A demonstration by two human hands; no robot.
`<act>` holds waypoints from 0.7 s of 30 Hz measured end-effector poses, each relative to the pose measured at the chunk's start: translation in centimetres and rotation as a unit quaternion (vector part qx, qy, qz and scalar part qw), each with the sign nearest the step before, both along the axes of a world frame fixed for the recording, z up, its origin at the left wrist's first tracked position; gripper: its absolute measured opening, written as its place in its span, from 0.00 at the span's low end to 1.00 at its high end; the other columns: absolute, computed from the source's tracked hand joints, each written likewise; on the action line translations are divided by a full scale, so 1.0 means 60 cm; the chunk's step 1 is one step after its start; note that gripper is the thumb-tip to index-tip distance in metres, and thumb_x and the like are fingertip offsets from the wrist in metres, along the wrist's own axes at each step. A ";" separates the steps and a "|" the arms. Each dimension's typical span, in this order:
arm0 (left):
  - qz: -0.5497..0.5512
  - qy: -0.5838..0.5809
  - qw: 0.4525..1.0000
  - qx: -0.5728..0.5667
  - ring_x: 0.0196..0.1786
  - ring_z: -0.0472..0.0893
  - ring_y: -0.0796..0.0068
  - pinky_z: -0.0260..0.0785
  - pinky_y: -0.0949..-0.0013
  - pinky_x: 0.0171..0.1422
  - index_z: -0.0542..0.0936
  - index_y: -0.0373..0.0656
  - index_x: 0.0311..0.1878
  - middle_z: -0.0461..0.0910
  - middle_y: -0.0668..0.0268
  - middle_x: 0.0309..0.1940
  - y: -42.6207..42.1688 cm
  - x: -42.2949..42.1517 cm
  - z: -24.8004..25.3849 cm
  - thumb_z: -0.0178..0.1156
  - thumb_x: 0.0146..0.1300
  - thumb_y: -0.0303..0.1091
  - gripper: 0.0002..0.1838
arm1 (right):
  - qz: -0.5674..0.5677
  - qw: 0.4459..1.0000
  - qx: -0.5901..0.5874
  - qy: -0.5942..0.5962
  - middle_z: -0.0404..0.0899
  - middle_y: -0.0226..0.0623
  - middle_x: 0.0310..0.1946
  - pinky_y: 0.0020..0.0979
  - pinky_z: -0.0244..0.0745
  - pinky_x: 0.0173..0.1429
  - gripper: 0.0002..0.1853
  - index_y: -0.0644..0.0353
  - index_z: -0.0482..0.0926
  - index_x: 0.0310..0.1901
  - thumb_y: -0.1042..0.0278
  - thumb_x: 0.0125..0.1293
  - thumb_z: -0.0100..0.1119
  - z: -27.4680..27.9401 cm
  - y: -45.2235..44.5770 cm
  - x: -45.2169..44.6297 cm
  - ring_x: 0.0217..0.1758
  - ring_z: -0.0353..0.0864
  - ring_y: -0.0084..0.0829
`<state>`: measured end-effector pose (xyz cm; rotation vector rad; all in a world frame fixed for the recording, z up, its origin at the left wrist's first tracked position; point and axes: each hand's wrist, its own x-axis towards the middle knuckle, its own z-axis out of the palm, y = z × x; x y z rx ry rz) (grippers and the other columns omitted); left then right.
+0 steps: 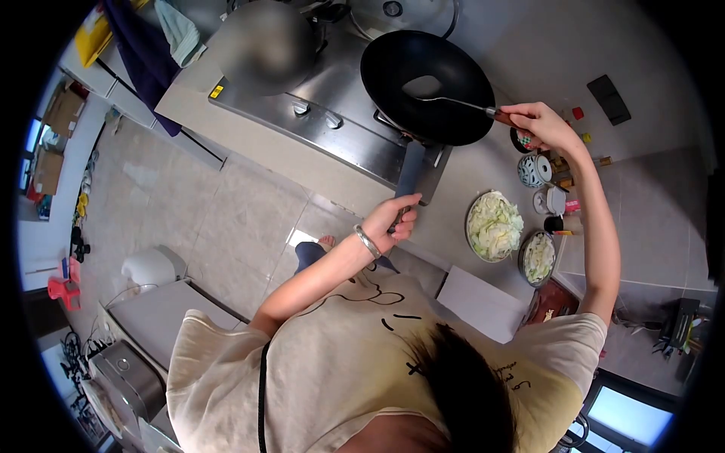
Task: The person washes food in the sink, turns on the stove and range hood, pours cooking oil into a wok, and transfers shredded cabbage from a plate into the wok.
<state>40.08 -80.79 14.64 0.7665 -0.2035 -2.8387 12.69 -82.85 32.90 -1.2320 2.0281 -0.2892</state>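
My left hand point(391, 222), with a bracelet at the wrist, is closed around the end of the long handle of a black wok point(453, 68). The wok sits over the right side of the steel stove point(355, 143) and looks tilted. My right hand point(542, 127) grips the brown handle of a metal spatula point(461, 103), whose blade is inside the wok. No food can be made out in the wok. Right of the stove, a plate of chopped cabbage point(495, 226) and a smaller bowl of pale pieces point(538, 258) stand on the counter.
A blurred round pot point(268, 49) stands on the stove's left side. Along the wall at right are a patterned jar point(535, 171), a white container point(556, 200) and several bottles. A white board-like surface point(482, 304) lies near my body. Cloths point(180, 34) hang at upper left.
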 end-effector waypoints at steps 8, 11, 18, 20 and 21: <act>-0.002 0.020 1.000 0.009 0.11 0.55 0.86 0.43 0.81 0.12 0.64 0.49 0.26 0.62 0.75 0.14 -0.001 0.002 -0.009 0.54 0.60 0.36 0.11 | -0.023 0.999 0.022 -0.041 0.68 0.20 0.20 0.14 0.43 0.13 0.16 0.53 0.73 0.54 0.64 0.65 0.49 0.018 0.041 -0.031 0.12 0.53 0.09; -0.008 0.014 1.000 0.007 0.11 0.55 0.86 0.43 0.81 0.12 0.64 0.49 0.26 0.62 0.75 0.14 -0.003 0.003 -0.006 0.54 0.60 0.36 0.11 | 0.003 0.992 -0.124 0.016 0.71 0.26 0.23 0.18 0.56 0.19 0.20 0.55 0.70 0.57 0.68 0.62 0.52 -0.025 0.064 -0.033 0.16 0.61 0.14; 0.000 -0.002 1.000 0.005 0.11 0.54 0.87 0.42 0.82 0.11 0.67 0.47 0.30 0.60 0.75 0.14 -0.002 0.003 0.004 0.53 0.61 0.36 0.08 | -0.172 0.901 -0.398 -0.013 0.65 0.27 0.22 0.20 0.64 0.24 0.24 0.56 0.64 0.57 0.72 0.58 0.54 -0.147 0.182 0.072 0.21 0.67 0.19; -0.005 -0.010 1.000 0.013 0.11 0.54 0.87 0.42 0.82 0.11 0.67 0.47 0.30 0.60 0.75 0.14 -0.002 0.004 0.007 0.54 0.61 0.36 0.08 | -0.252 0.900 -0.291 -0.205 0.62 0.25 0.19 0.16 0.56 0.15 0.19 0.59 0.66 0.54 0.70 0.60 0.53 -0.192 0.199 0.090 0.14 0.61 0.16; -0.007 -0.008 1.000 0.012 0.11 0.54 0.87 0.42 0.82 0.11 0.67 0.47 0.30 0.60 0.75 0.14 -0.001 0.004 0.005 0.54 0.61 0.36 0.08 | -0.261 0.895 -0.246 -0.267 0.60 0.23 0.17 0.16 0.53 0.15 0.13 0.58 0.67 0.48 0.66 0.63 0.52 -0.200 0.206 0.103 0.13 0.59 0.14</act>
